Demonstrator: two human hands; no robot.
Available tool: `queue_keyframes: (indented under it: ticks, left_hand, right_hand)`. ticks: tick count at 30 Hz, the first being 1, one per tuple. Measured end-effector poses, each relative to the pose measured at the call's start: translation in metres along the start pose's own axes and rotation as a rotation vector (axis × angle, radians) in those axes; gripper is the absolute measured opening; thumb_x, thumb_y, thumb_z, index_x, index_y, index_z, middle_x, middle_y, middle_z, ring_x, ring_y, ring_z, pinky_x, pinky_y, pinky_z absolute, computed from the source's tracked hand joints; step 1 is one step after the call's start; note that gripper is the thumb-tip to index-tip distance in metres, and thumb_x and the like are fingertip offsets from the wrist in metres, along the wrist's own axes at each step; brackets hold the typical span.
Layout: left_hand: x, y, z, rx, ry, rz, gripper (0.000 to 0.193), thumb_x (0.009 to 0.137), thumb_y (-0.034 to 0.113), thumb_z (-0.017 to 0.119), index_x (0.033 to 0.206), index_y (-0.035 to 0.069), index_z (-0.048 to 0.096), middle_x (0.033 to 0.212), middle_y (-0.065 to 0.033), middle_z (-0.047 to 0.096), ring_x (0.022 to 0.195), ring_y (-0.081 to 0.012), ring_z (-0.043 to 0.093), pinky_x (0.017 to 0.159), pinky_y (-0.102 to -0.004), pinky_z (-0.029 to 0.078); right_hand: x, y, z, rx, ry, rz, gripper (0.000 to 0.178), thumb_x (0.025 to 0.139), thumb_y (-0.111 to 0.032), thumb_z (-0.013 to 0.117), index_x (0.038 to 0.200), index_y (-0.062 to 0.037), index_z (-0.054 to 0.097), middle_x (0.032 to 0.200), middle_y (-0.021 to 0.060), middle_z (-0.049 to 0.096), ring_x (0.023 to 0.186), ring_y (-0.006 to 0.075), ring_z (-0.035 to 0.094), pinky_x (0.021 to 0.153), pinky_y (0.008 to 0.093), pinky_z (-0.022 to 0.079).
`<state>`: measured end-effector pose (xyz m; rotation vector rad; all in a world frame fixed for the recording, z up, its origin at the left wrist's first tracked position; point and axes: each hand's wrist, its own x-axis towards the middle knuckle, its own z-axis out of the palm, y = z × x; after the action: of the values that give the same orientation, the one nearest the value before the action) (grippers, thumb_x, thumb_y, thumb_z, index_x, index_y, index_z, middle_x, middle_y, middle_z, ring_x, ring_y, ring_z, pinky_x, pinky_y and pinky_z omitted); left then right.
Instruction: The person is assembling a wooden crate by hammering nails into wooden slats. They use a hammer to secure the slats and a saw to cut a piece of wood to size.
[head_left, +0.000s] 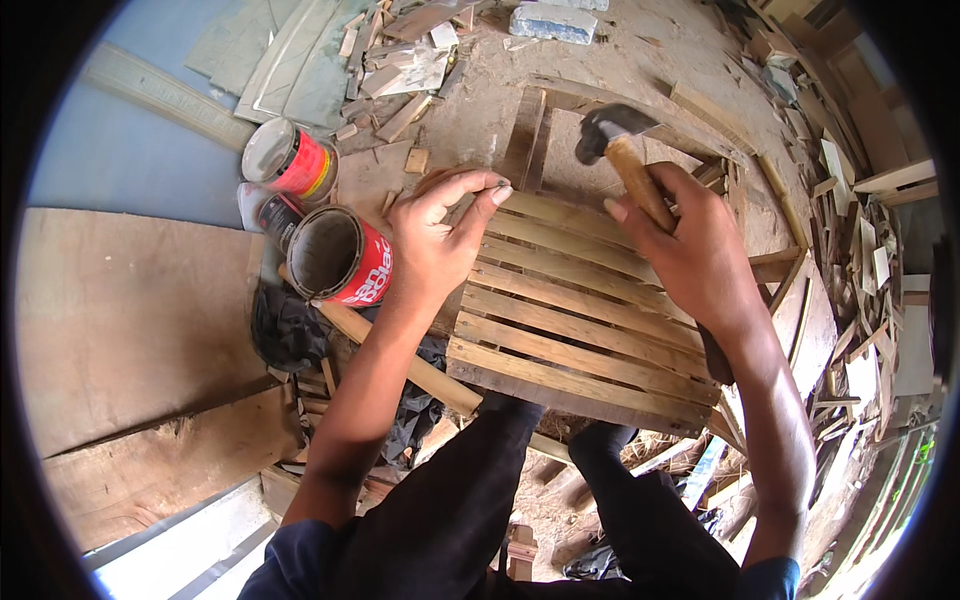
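My right hand [693,240] is wrapped round a claw hammer [632,160] by its wooden handle. The dark metal head is raised above the far part of a slatted wooden panel [580,326]. Over the panel's far left corner, my left hand [447,225] pinches a tiny dark nail-like piece between thumb and forefinger; most of it is hidden by the fingertips. Parallel slats with narrow gaps make up the panel, which lies in front of my knees. Neither hand touches it visibly.
Left of my left hand stand an open red can [368,268], a dark container [279,217] and another red can [306,166]. Wood scraps [405,115] lie beyond, near a pale block [552,22]. Piled offcuts [860,270] line the right. Plywood [140,330] stands at the left.
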<state>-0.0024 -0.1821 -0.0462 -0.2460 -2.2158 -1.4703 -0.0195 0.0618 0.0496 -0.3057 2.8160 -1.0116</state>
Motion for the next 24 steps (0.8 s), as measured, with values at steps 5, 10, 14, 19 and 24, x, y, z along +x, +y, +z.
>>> queue_keyframes:
  ticks: [5, 10, 14, 19, 24]
  left_hand:
    - [0.000, 0.002, 0.000, 0.081, 0.018, 0.042, 0.011, 0.086, 0.000, 0.075, 0.096, -0.004, 0.074, 0.093, -0.0118, 0.075, 0.087, -0.0172, 0.070, 0.079, -0.0287, 0.054]
    - [0.000, 0.008, 0.000, 0.076, 0.028, -0.002, 0.011, 0.087, 0.000, 0.075, 0.097, -0.004, 0.074, 0.093, -0.0123, 0.076, 0.086, -0.0167, 0.071, 0.078, -0.0284, 0.054]
    - [-0.001, 0.009, -0.001, 0.073, 0.011, -0.043, 0.012, 0.087, 0.001, 0.075, 0.098, -0.004, 0.074, 0.096, -0.0152, 0.076, 0.090, -0.0215, 0.075, 0.078, -0.0310, 0.056]
    - [-0.001, 0.008, 0.000, 0.039, 0.015, -0.035, 0.013, 0.088, 0.001, 0.075, 0.099, -0.004, 0.073, 0.096, -0.0148, 0.076, 0.089, -0.0209, 0.074, 0.079, -0.0307, 0.056]
    - [-0.002, 0.006, -0.002, 0.078, -0.010, -0.076, 0.013, 0.088, 0.001, 0.075, 0.100, -0.004, 0.074, 0.097, -0.0151, 0.076, 0.089, -0.0212, 0.073, 0.080, -0.0310, 0.055]
  right_hand:
    - [-0.016, -0.027, 0.011, 0.164, 0.078, -0.123, 0.024, 0.100, -0.019, 0.066, 0.106, 0.0037, 0.060, 0.072, 0.0148, 0.062, 0.064, 0.0235, 0.059, 0.058, 0.0377, 0.046]
    - [-0.023, -0.041, 0.023, 0.196, -0.002, -0.194, 0.021, 0.102, -0.017, 0.063, 0.106, 0.0036, 0.059, 0.067, 0.0176, 0.060, 0.056, 0.0192, 0.057, 0.055, 0.0375, 0.045]
    - [-0.021, -0.045, 0.027, 0.169, -0.007, -0.180, 0.023, 0.101, -0.017, 0.063, 0.109, 0.0043, 0.059, 0.066, 0.0210, 0.059, 0.055, 0.0238, 0.059, 0.056, 0.0384, 0.046]
    - [-0.017, -0.045, 0.028, 0.200, 0.017, -0.232, 0.024, 0.102, -0.017, 0.063, 0.113, 0.0046, 0.058, 0.065, 0.0204, 0.060, 0.054, 0.0251, 0.061, 0.055, 0.0383, 0.046]
    - [-0.015, -0.044, 0.029, 0.140, -0.032, -0.237, 0.022, 0.102, -0.015, 0.061, 0.112, 0.0041, 0.057, 0.067, 0.0221, 0.061, 0.057, 0.0295, 0.068, 0.054, 0.0393, 0.048]
